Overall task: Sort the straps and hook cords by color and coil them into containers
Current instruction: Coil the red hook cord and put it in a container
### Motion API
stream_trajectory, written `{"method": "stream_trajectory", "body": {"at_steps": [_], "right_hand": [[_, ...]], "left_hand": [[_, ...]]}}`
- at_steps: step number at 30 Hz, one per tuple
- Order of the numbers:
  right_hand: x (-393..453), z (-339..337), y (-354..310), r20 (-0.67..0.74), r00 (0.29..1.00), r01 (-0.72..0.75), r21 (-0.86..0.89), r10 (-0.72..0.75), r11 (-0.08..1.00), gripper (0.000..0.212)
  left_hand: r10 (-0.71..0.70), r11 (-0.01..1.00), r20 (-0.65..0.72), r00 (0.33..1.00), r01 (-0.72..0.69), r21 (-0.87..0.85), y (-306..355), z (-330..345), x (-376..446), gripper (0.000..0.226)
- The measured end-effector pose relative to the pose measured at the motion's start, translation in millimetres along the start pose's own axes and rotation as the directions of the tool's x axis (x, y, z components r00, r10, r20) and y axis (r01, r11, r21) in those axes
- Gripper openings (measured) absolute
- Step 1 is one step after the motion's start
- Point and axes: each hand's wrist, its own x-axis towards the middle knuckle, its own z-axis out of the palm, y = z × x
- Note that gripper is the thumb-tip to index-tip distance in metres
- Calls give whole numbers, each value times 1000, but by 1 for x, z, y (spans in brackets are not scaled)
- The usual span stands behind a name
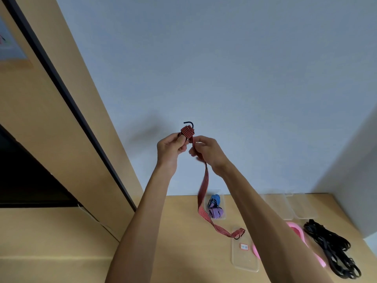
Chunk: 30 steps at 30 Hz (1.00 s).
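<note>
Here red hook cord (204, 186) hangs vertically.

Both hands raised before a pale wall. Left hand (171, 147) pinching a small coil of red striped cord (204, 186), black hook (188, 123) poking up from the coil. Right hand (206, 151) gripping the cord just below, the loose length trailing down to the table (163, 231), far end lying by a clear lid (244, 256). Behind, a clear container (223, 201) holding a blue coil (215, 199) and a purple coil (216, 213). At right, a pink strap (297, 231) beside a heap of black straps (332, 248).
</note>
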Motion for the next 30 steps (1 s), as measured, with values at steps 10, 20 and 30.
{"method": "stream_trajectory", "body": {"at_steps": [10, 20, 30], "right_hand": [[-8, 13, -19, -205, 931, 302, -34, -303, 953, 20], [-11, 16, -49, -350, 799, 534, 38, -490, 844, 14], [-9, 15, -38, -151, 878, 247, -669, -454, 701, 36]], "left_hand": [[287, 947, 196, 937, -309, 91, 67, 13, 3, 11], [420, 890, 107, 901, -432, 144, 82, 20, 0, 10], [388, 396, 114, 915, -277, 875, 34, 1, 7, 12]]}}
